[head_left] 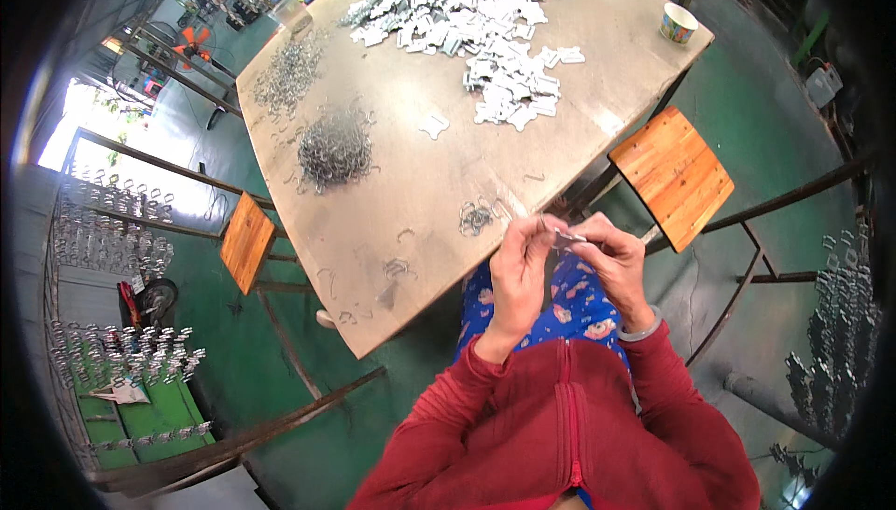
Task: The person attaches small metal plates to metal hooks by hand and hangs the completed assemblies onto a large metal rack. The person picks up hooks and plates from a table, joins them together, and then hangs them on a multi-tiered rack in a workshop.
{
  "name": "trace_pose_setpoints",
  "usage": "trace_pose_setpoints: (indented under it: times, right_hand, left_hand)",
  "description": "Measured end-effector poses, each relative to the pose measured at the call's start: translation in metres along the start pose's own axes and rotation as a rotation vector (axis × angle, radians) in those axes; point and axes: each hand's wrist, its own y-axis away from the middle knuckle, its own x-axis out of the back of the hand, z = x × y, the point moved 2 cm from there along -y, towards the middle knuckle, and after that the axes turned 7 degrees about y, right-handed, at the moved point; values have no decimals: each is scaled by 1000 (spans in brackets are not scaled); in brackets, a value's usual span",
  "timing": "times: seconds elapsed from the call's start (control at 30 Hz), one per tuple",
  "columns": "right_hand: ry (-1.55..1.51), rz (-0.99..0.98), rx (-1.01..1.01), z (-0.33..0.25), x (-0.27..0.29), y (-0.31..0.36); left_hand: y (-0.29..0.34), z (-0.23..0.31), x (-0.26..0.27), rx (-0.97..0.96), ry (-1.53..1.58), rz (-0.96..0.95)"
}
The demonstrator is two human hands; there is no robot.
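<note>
Over the table's near edge, my left hand (pixel 519 272) and my right hand (pixel 614 258) meet, fingers pinched from both sides on a small flat metal piece (pixel 566 239). Fingertips cover much of it, so its full shape is hidden. Just left of my hands, a small cluster of wire hooks (pixel 476 218) lies on the tabletop (pixel 439 174). A larger dark heap of wire hooks (pixel 334 153) sits farther left. Toward the far side spreads a big pile of flat silvery metal plates (pixel 504 71), with one or two plates (pixel 434 125) lying apart.
A paper cup (pixel 679 23) stands at the table's far right corner. Wooden stools flank the table, one right (pixel 674 174) and one left (pixel 247 241). Racks hung with metal parts stand left (pixel 121 351) and right (pixel 835 333). An orange fan (pixel 193 46) is at the far left.
</note>
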Motion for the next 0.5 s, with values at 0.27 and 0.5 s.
trace_pose_setpoints:
  times: [0.27,0.5]
  right_hand:
    - [655,71,-140,86,41,-145]
    - [1228,148,38,143,-4,-215]
  left_hand:
    - [-5,-1,-3,-298,-261,-73]
    - [10,0,2,-308,-341,-92]
